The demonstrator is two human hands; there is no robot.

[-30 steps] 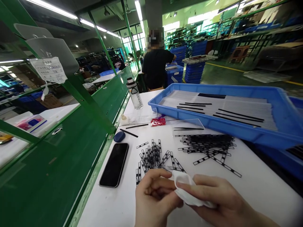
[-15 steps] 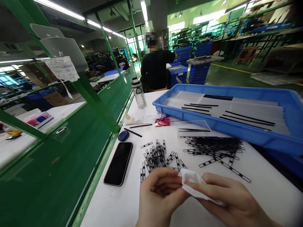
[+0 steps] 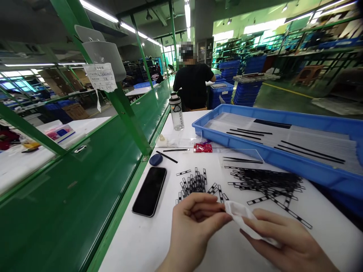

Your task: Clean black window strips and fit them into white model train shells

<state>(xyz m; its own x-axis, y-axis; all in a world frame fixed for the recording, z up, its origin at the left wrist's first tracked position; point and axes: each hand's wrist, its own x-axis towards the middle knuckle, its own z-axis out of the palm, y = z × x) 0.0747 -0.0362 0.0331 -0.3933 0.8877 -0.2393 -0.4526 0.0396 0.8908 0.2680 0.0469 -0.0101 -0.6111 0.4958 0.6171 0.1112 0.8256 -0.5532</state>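
From here I see my left hand [image 3: 195, 223] and right hand [image 3: 286, 238] working a folded white cloth [image 3: 244, 217] between them. The grip is a narrow pinch, with the left fingertips on the cloth's left end and the right fingers pressing over the rest. The cloth sits just in front of loose heaps of black-and-white strips [image 3: 193, 185], not touching them. Any next move calls for one hand letting go of the cloth first. Beyond, the blue tray [image 3: 238, 108] holds stacked clear sheets [image 3: 317, 138] with thin black strips [image 3: 246, 133] lying on top. Left of the tray stands a clear water bottle [image 3: 177, 113].
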